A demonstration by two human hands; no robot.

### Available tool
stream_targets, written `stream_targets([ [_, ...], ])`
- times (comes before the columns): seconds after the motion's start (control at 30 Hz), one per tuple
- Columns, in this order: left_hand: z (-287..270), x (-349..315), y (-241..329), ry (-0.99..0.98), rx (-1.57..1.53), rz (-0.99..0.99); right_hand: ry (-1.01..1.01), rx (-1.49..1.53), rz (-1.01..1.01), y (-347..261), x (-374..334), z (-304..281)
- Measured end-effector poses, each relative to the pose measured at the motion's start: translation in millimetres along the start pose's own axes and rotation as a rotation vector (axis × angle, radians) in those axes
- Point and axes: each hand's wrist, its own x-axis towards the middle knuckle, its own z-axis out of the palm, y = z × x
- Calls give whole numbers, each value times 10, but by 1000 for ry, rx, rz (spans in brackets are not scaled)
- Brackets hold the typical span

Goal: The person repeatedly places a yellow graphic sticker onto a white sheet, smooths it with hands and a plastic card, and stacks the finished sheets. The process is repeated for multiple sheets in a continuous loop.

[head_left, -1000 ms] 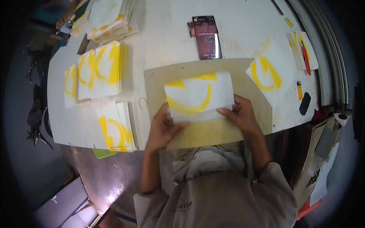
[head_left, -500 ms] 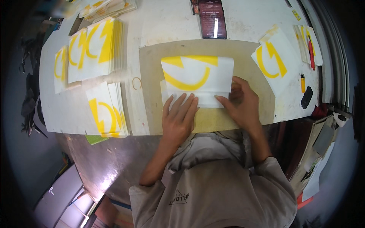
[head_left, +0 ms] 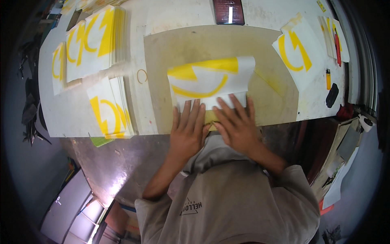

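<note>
A white sheet of paper (head_left: 239, 79) with yellow markings lies folded on the tan mat (head_left: 166, 49) in front of me, its far part curling over toward me. My left hand (head_left: 187, 129) rests flat, fingers stretched out, on the near left edge of the sheet. Beside it my right hand (head_left: 237, 126) presses the near right edge with spread fingers. The two thumbs nearly meet at the table's front edge. Neither hand grips anything.
Stacks of similar yellow-marked papers (head_left: 95, 38) stand at the left, with a smaller pile (head_left: 107, 110) nearer. A dark phone-like device (head_left: 228, 12) lies at the back. On the right are more sheets (head_left: 292, 53), a red pen (head_left: 337, 48), a yellow lighter (head_left: 328, 79) and a black object (head_left: 332, 95).
My right hand has let go of the sheet's right side and come down flat on its near edge. My left hand has shifted slightly nearer. The whole view has tilted a little.
</note>
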Motion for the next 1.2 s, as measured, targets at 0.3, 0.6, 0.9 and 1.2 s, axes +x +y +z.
stream_targets([
  [0.3, -22, -153, 28, -9, 45, -151, 131, -179, 115, 200, -222, -218],
  [0.6, -22, -137, -24, 51, -2, -154, 36, 185, -282, -339, 776, -64],
  [0.9, 21, -131, -1, 61, -8, -151, -139, -76, -318, 222, 1415, 172],
  [1.2, 59, -150, -16, 73, -12, -164, 130, -96, -197, 133, 1425, -27],
])
